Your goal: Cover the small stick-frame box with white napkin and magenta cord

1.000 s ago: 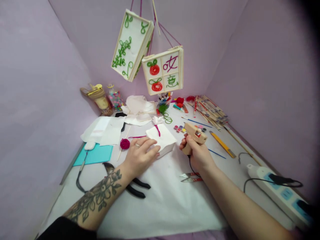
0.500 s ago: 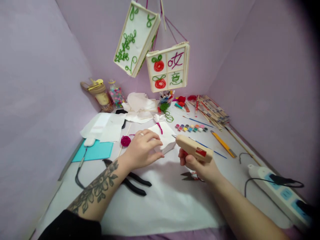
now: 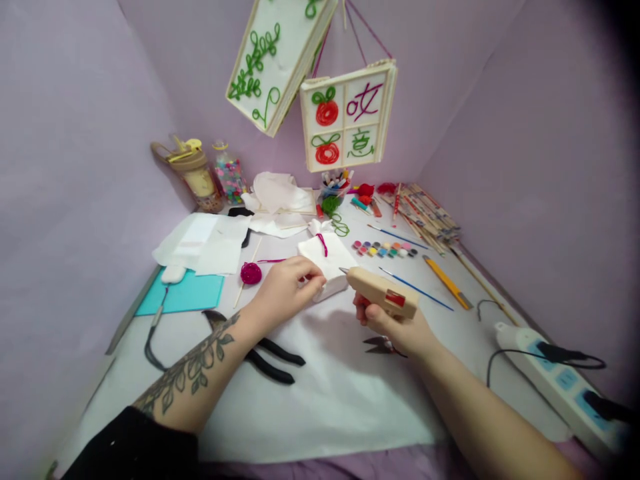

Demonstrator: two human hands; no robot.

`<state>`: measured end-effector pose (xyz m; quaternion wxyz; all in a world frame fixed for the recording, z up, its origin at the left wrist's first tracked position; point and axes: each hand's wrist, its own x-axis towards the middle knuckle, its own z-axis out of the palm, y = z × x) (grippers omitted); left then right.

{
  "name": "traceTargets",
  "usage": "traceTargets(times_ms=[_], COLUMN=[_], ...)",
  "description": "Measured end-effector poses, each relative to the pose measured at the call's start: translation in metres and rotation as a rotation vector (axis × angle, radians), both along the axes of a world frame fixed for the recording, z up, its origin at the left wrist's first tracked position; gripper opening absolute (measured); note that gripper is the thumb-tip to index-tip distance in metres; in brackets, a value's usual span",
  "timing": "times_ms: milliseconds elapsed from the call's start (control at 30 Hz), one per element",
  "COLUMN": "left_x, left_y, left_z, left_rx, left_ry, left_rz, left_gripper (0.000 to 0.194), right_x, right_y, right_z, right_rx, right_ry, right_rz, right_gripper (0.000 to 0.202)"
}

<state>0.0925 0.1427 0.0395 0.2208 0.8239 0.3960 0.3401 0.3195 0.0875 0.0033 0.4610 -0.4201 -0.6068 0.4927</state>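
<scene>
My right hand is wrapped round a beige hot glue gun, whose nozzle points left. Just left of the nozzle, my left hand has thumb and fingertips pinched together; what is between them, if anything, is too small to make out. Those fingertips are at the near edge of a white box-shaped piece, touching or very close to it. A short purple piece of yarn lies on its top face. Beside my left wrist sits a purple yarn ball, its strand running behind the hand.
Black-handled pliers lie under my left forearm, scissors beneath my right hand. Paint pots, a brush and an orange cutter knife are to the right, with a power strip. Decorated lanterns hang ahead.
My left hand's fingers, spread before, have come together in a pinch near the box. The glue gun has shifted slightly left. The view has tilted down a little.
</scene>
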Motion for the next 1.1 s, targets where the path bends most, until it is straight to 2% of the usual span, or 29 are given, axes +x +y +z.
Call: traceTargets(times_ms=[100, 200, 300, 433, 533, 633, 767, 900, 1100], left_x=[-0.003, -0.010, -0.018, -0.025, -0.029, -0.030, -0.021, -0.009, -0.008], left_y=[0.004, 0.013, 0.023, 0.029, 0.025, 0.016, 0.007, 0.004, 0.006], left_z=[0.000, -0.004, -0.013, -0.021, -0.014, 0.000, 0.008, 0.000, -0.004], left_rx=[-0.106, 0.050, 0.185, 0.246, 0.402, 0.552, 0.667, 0.613, 0.468], left_ry=[-0.047, -0.021, 0.142, 0.269, 0.399, 0.534, 0.597, 0.564, 0.451], left_rz=[0.052, 0.076, 0.019, -0.061, -0.046, -0.034, -0.037, 0.055, 0.115], left_gripper=[0.012, 0.021, 0.039, 0.026, 0.021, 0.027, 0.028, 0.019, 0.022], right_x=[0.001, 0.002, -0.001, -0.008, -0.012, -0.012, -0.009, -0.006, -0.005], right_y=[0.000, 0.000, 0.001, 0.004, 0.008, 0.012, 0.014, 0.012, 0.009], right_z=[-0.001, -0.001, -0.004, -0.011, -0.014, -0.013, -0.010, -0.007, -0.002], right_rx=[0.001, -0.035, -0.066, -0.085, -0.060, -0.042, -0.052, -0.115, -0.167], right_ry=[-0.019, 0.006, 0.092, 0.240, 0.278, 0.316, 0.313, 0.166, -0.011], right_rz=[-0.020, -0.016, 0.029, 0.087, 0.026, -0.063, -0.122, -0.151, -0.089], right_gripper=[0.029, 0.028, 0.029, 0.035, 0.037, 0.029, 0.032, 0.040, 0.042])
